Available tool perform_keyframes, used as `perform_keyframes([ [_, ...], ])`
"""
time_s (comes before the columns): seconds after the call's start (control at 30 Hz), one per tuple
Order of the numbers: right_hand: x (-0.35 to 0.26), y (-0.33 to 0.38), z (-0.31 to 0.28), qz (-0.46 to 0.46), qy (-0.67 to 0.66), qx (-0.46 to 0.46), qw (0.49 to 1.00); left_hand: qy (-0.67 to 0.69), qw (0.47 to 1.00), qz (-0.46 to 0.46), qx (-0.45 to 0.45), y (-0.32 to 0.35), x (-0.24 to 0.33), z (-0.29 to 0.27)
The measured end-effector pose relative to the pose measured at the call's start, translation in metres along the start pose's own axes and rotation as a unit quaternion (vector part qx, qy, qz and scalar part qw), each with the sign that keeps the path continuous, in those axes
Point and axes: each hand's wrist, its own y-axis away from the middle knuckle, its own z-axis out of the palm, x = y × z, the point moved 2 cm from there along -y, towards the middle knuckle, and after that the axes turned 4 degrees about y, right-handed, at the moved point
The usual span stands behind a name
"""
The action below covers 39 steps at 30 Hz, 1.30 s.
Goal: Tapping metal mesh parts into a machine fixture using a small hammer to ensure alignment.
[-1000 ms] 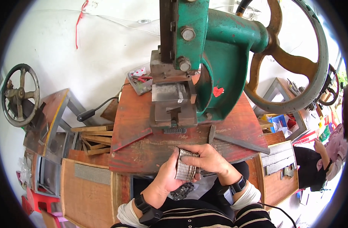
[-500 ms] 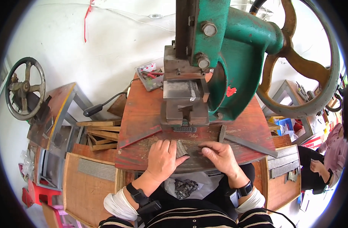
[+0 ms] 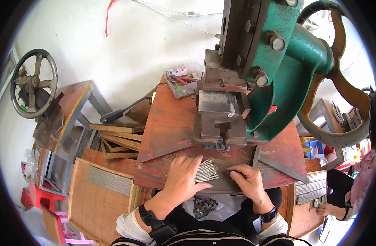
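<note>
Over the front edge of the red wooden table, my left hand point(image 3: 180, 179) holds a flat block of ribbed grey metal strips point(image 3: 206, 171) between thumb and fingers. Its ridged face is turned up. Just right of it, my right hand point(image 3: 248, 181) is closed in a pinch, fingertips close to the block's edge; whatever they hold is too small to make out. Behind my hands stands a green press point(image 3: 292, 78) with a steel die point(image 3: 222, 128) at its base. Below, between my legs, small dark metal pieces point(image 3: 204, 207) lie in a white plastic bag point(image 3: 224, 203).
A hammer point(image 3: 280, 166) lies right on the table, a red-and-grey bar point(image 3: 165, 151) left. A clear box of tools point(image 3: 183, 80) stands at the back. Wooden trays with ribbed strips flank me, left point(image 3: 83, 201) and right point(image 3: 305, 217). A co-worker's hand point(image 3: 325, 209) is at the right tray.
The view has swung, so the press and table sit further right. The ribbed block has tipped to show more of its face. The co-worker's hand has moved onto the right tray.
</note>
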Motion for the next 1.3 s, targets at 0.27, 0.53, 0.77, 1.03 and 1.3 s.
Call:
perform_keyframes([
  [0.27, 0.004, 0.002, -0.001, -0.033, 0.005, 0.014, 0.999, -0.072, 0.996, -0.049, 0.02, -0.004, 0.014, 0.014],
  [0.53, -0.021, -0.035, 0.013, -0.219, 0.122, -0.138, 0.958, 0.049, 0.999, -0.017, -0.002, 0.0, -0.006, 0.005],
  [0.77, -0.014, -0.048, 0.02, -0.196, 0.113, -0.185, 0.956, 0.055, 0.996, -0.059, 0.048, 0.016, -0.013, -0.01],
  [1.03, -0.007, -0.051, 0.02, -0.2, 0.128, -0.12, 0.964, 0.119, 0.993, -0.018, 0.013, -0.001, -0.024, -0.004],
  [1.3, -0.034, -0.042, -0.007, -0.003, -0.021, -0.149, 0.989, 0.421, 0.875, -0.204, -0.121, -0.021, -0.015, -0.016],
])
